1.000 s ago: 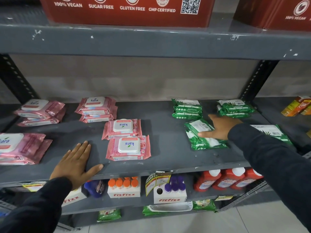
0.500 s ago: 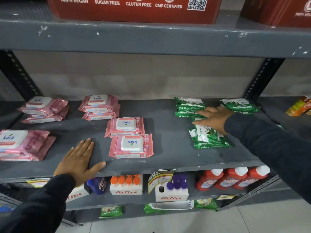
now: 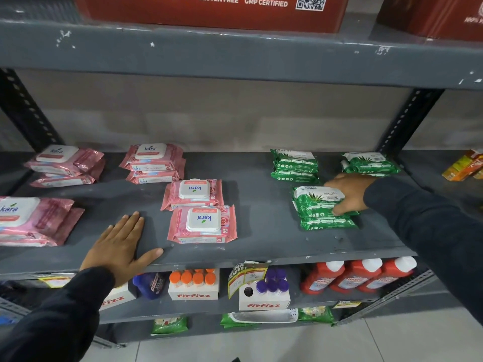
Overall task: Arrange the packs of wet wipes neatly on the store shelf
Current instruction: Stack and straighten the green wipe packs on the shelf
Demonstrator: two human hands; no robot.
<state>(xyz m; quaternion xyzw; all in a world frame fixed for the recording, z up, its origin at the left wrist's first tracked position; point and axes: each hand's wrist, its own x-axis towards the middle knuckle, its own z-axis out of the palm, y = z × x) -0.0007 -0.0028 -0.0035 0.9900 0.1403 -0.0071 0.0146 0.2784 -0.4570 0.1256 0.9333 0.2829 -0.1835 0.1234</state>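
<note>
**Hands on the wipes shelf**

The grey shelf (image 3: 261, 231) spans the view, with an upper shelf (image 3: 235, 56) above carrying red boxes (image 3: 209, 11). Below sits a lower shelf (image 3: 209, 309) with fitfizz cartons (image 3: 193, 290), red bottles (image 3: 355, 278) and a hanging price tag (image 3: 245, 278).

Pink packs lie on the left half of the grey shelf: a stack at the far left front (image 3: 34, 220), a stack at the back left (image 3: 65, 164), another back stack (image 3: 154, 163) nearer the middle, and two single packs (image 3: 201, 223) lying one behind the other, touching, near the front centre.

Green packs take the right half: a stack at the back (image 3: 295, 165), another back stack (image 3: 368, 163) further right, and a front stack (image 3: 321, 207) set nearer the edge.

The right hand (image 3: 347, 194), in a dark sleeve (image 3: 423, 226), grips the right end of the top pack of the front green stack; its thumb lies along the pack's near side and the fingers (image 3: 337, 178) curl over the far side, so it is closed on that pack.

The left hand (image 3: 120, 246) lies palm down on bare shelf between the far-left pink stack and the two single packs, fingers (image 3: 130, 226) together and flat, thumb spread toward the front edge, holding nothing.
</note>
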